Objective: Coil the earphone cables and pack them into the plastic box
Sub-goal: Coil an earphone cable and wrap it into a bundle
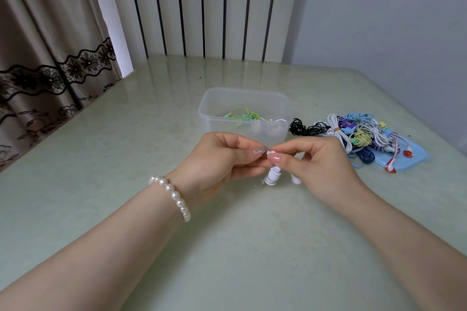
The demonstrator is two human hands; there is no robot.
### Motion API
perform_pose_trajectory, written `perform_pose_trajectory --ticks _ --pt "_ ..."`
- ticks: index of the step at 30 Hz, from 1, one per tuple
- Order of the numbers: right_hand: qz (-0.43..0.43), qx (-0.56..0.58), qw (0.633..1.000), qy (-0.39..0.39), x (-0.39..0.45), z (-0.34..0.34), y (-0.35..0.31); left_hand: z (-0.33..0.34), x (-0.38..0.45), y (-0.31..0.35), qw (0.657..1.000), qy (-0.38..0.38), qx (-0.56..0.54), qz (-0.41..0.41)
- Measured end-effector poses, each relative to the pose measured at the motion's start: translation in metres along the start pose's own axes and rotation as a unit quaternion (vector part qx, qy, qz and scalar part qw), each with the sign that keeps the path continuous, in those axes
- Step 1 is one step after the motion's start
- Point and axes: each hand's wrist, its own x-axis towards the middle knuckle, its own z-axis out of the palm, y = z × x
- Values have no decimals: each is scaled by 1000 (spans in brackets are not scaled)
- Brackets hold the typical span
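Earphone cable, white (273, 174): nearly coiled, pinched between left hand (214, 159) and right hand (321, 169). Plastic box (243, 113) just beyond hands: two sets packed. Uncoiled pile (364, 136), right of hands: many remaining.

Pale green table (101, 159); lace-trimmed curtain (50, 45) left; striped panel (202, 7) behind.

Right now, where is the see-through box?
In the head view the plastic box sits mid-table, just beyond both hands, with the pile of colourful earphones on its right.
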Motion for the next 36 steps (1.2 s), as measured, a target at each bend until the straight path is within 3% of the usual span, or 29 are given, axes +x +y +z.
perform_pose_trajectory --ticks 4,8,14,36 --pt "11 26 999 31 2 -4 -3 -11 3 12 992 64 103 38" --pt "53 125 990 39 3 -12 -7 -32 7 21 949 143 271 77" --pt "73 142 986 53 4 -13 -2 -40 10 14 879 114 459 59" --pt "47 117 991 44 4 -7 2 -26 7 6 811 47 580 60"
